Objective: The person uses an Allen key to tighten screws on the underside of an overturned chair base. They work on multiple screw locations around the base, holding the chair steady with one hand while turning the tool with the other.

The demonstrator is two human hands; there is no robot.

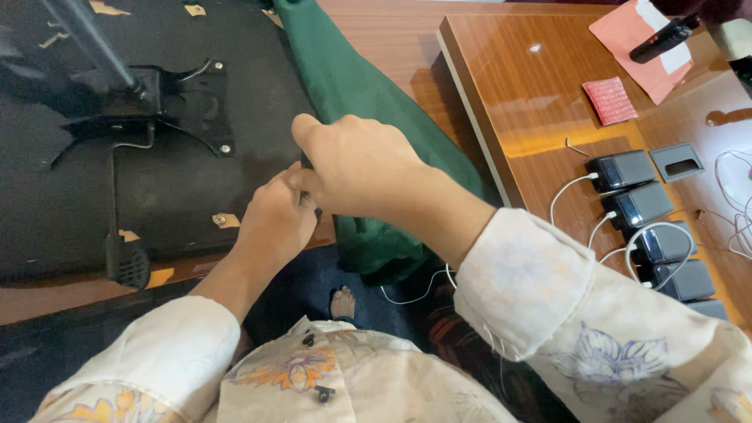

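My right hand (356, 168) is closed around a small dark object (305, 162), most of it hidden in the fist. It sits at the right edge of a black upturned chair seat (180, 188). My left hand (274, 223) lies just below, fingers curled, touching the right hand at the seat's edge; what it grips is hidden. A black metal mechanism plate (176, 102) with a lever (125, 258) is fixed to the seat's underside. Green fabric (352, 86) runs along the seat's right side, under my right hand.
A wooden table (517, 117) stands to the right, with several black boxes (638, 204) on white cables, a red pouch (610, 100), a pink envelope (634, 39) and a black pen-like item (662, 37). My bare foot (342, 303) rests on dark blue floor below.
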